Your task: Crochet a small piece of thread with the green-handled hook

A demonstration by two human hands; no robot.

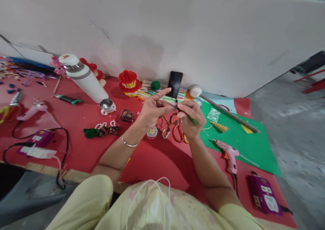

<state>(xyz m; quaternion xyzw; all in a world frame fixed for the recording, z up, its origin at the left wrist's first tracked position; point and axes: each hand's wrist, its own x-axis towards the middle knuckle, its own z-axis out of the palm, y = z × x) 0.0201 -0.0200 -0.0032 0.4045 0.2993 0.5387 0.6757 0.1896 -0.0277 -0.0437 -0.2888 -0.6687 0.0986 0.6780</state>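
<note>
My left hand (pixel 152 110) is raised over the middle of the red table, index finger stretched out, with dark yarn running from its fingers. In my right hand (pixel 191 116) is a thin green-handled tool (pixel 192 119), its tip at a small dark piece of yarn work (pixel 176 105) between the two hands. Below them lie red-handled scissors (pixel 177 133) and a round spool (pixel 152 132). A multicoloured yarn ball (pixel 126 115) rests left of my left hand. Behind the hands a black phone (pixel 175 82) leans against the white partition.
A white bottle (pixel 86 81) and a steel-lined cup (pixel 107 106) stand at the left. Pink glue guns lie at the left (pixel 34 110) and right (pixel 230 155), near purple power strips (pixel 264 193). A red craft piece (pixel 129 81) stands by the partition (pixel 162 30).
</note>
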